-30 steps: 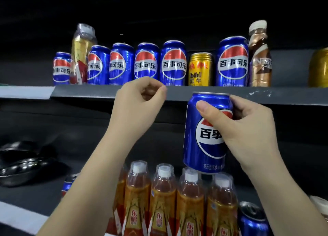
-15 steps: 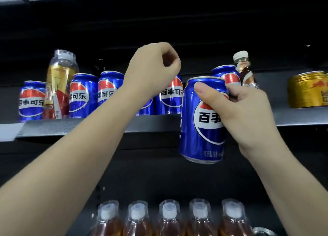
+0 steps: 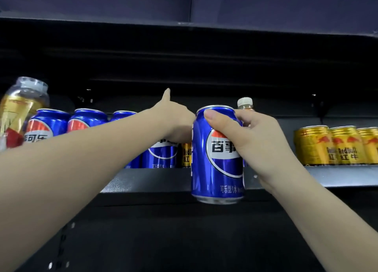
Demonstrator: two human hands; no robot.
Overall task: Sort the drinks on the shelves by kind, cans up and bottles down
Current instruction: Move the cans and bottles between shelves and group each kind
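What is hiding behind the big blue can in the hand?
Behind the blue can held by the right hand, a bottle pokes up; only its white cap and brown neck show. The rest is covered. A yellow can peeks out beside it.

A dark, shadowed back panel (image 3: 204,71) spans the unit behind the upper level. Above it, a dark overhanging edge (image 3: 184,25) runs from left to right, with a dull bluish-grey surface (image 3: 102,2) over it, split by a thin vertical seam right of centre. Low on the near left, a black perforated upright (image 3: 63,243) shows small pale slots.
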